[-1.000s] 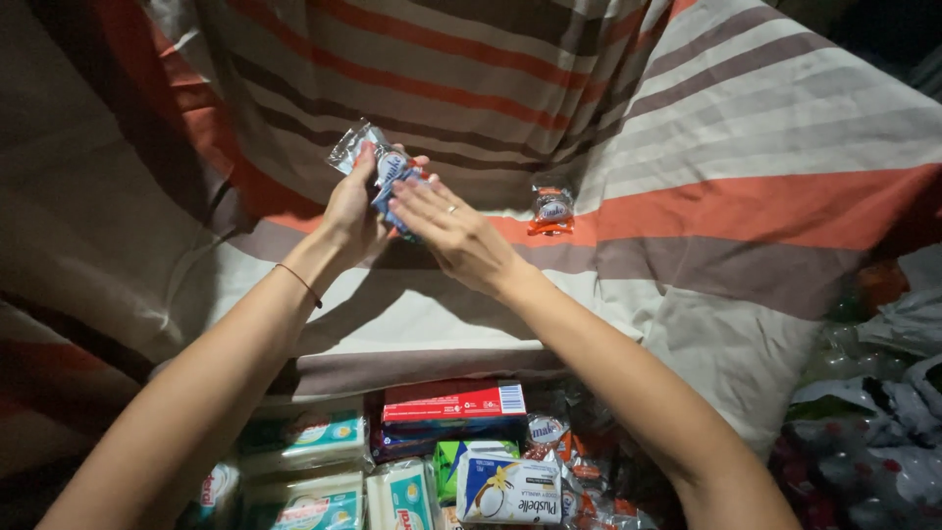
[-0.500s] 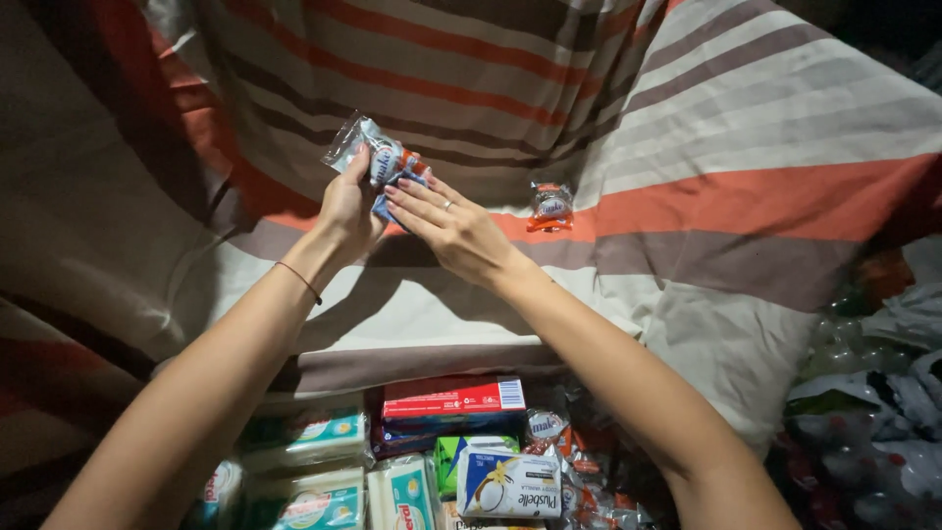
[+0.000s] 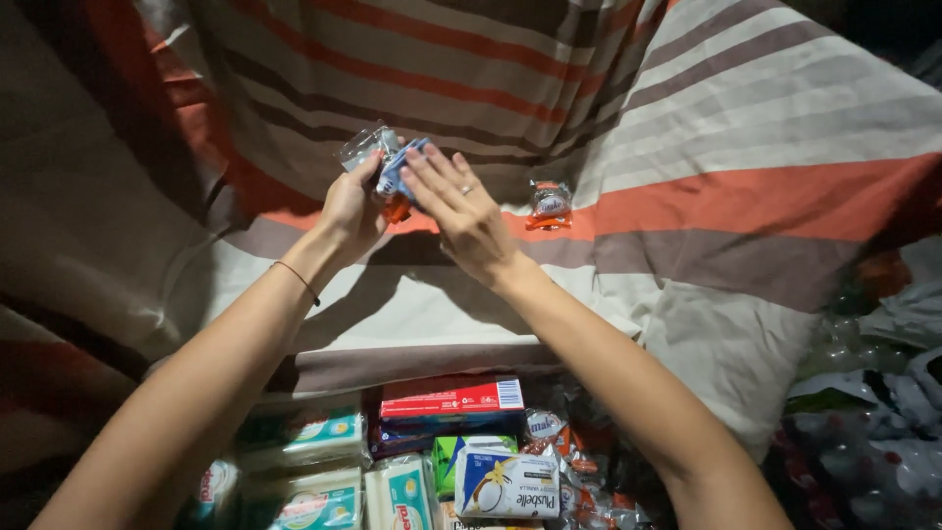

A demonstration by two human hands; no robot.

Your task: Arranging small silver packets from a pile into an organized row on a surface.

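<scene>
Over striped cloth (image 3: 746, 196), hands (image 3: 461, 211) still grip packets (image 3: 388, 167).

Striped bedsheet (image 3: 746, 196) across nearly the whole frame, in bands of orange-red, grey-brown and cream, creased into folds at upper centre. Draped over what may be a bed, though hidden beneath. Dim overall, with light falling on the centre and right, and deep shadow along the left edge and in the upper right corner. Along the bottom centre, a heap of boxed and wrapped goods (image 3: 412, 461): a flat red box (image 3: 451, 397), pale green packs, a white box. At lower right, a dark jumble of crinkled plastic bags (image 3: 873, 422), hard to make out.
</scene>
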